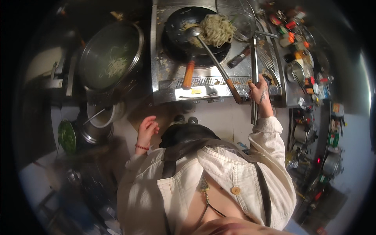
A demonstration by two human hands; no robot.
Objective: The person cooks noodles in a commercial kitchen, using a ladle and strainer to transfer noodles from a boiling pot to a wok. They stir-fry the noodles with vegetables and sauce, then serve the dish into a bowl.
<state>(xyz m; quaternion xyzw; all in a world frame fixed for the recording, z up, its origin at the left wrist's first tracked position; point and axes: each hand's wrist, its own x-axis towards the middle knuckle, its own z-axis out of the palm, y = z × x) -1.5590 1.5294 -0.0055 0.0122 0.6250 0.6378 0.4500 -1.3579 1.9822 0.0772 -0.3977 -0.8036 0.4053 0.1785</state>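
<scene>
My right hand (259, 89) grips the long metal handle (254, 58) of a wire strainer (241, 22). The strainer's basket is beside the wok (179, 26), at its right rim. A heap of pale noodles (217, 30) sits in the right part of the wok, with a few shreds to its left. The metal ladle (194, 31) rests with its bowl in the wok, and its wooden-ended handle leans over the stove's front edge, touched by neither hand. My left hand (147, 129) hangs in front of my body, fingers loosely curled and holding nothing.
Left of the stove (164, 85) stands a large pot (113, 58) with pale strands in liquid. A dark packet (239, 57) and a metal fork-like utensil (266, 61) lie right of the wok. Seasoning jars (302, 55) crowd the right counter. Leafy greens (67, 136) sit at far left.
</scene>
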